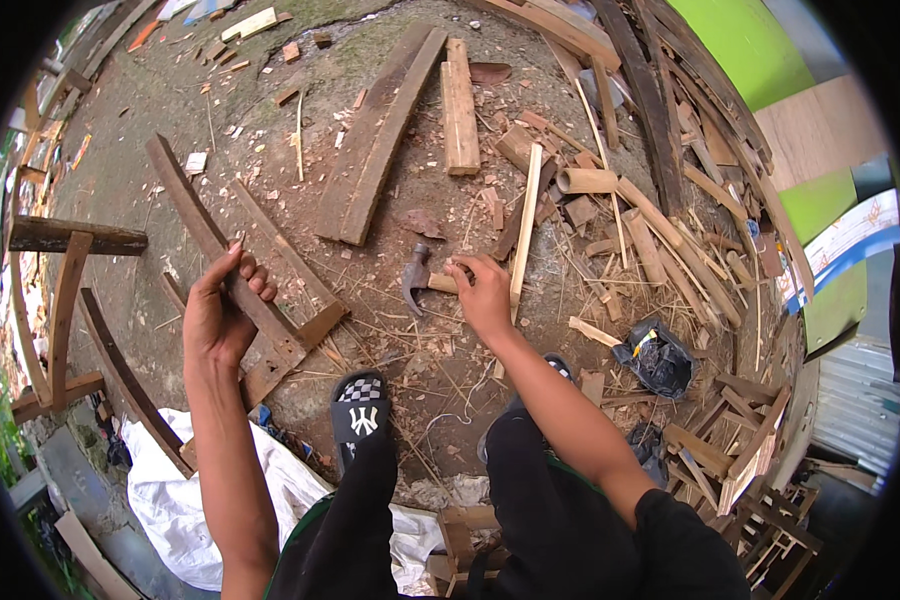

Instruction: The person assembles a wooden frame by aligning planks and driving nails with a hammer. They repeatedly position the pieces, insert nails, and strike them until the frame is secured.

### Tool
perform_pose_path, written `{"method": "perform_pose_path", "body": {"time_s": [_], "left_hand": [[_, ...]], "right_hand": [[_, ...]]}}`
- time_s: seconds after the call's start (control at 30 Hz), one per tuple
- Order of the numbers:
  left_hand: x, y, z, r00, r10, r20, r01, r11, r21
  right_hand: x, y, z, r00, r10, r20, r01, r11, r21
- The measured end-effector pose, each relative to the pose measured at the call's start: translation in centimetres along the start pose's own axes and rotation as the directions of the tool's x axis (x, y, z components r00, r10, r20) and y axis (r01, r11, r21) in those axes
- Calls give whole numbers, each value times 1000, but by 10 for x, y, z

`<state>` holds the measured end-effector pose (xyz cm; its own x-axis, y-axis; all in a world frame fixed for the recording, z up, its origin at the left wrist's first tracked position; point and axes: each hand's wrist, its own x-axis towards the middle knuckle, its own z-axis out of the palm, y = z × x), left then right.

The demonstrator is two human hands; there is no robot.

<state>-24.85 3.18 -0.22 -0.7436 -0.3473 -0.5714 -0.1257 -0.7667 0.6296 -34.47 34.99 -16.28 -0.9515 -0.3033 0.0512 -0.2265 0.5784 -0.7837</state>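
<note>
My left hand [225, 305] is closed around a long dark wooden slat [192, 200], which slants from upper left down to a short wooden crosspiece [322, 325]. A second, thinner slat [285, 240] meets the crosspiece's far end. My right hand [485, 295] is closed, thumb and fingers pinched over something small and dark that I cannot make out. Just beneath it is a claw hammer [416, 280] with a dark metal head pointing left and a pale wooden handle. The hand hides the handle's far end, and whether it touches the handle is unclear.
Planks [385, 135] lie ahead on the dirt. At right are scrap wood, a bamboo piece [587, 181] and a black plastic bag [658, 358]. A wooden frame [75, 240] stands at left. White sheeting [180, 500] spreads beside my sandalled foot [360, 415].
</note>
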Motion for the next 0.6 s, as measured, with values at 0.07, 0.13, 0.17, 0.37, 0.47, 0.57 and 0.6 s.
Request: {"method": "perform_pose_path", "body": {"time_s": [0.07, 0.13, 0.17, 0.37, 0.47, 0.57, 0.6], "left_hand": [[1, 3, -5, 999, 6, 31, -7, 1000, 12], [1, 6, -10, 999, 26, 36, -28, 999, 41], [0, 8, -14, 999, 32, 39, -34, 998, 46], [14, 17, -31, 995, 38, 93, -47, 995, 88], [15, 20, -39, 990, 40, 133, -56, 991, 118], [14, 23, -43, 990, 45, 131, -61, 991, 121], [17, 26, -45, 991, 47, 128, -64, 989, 130]], "right_hand": [[-9, 30, -4, 991, 109, 79, -105, 993, -54], [-25, 44, -20, 998, 59, -26, -59, 998, -5], [-36, 52, -30, 997, 33, -76, -32, 999, 7], [-125, 140, -119, 916, 152, -371, -223, 962, -157], [-160, 160, -159, 893, 128, -432, -257, 932, -255], [-173, 179, -197, 844, 123, -523, -323, 894, -311], [-172, 190, -209, 801, 126, -585, -370, 872, -321]]}}
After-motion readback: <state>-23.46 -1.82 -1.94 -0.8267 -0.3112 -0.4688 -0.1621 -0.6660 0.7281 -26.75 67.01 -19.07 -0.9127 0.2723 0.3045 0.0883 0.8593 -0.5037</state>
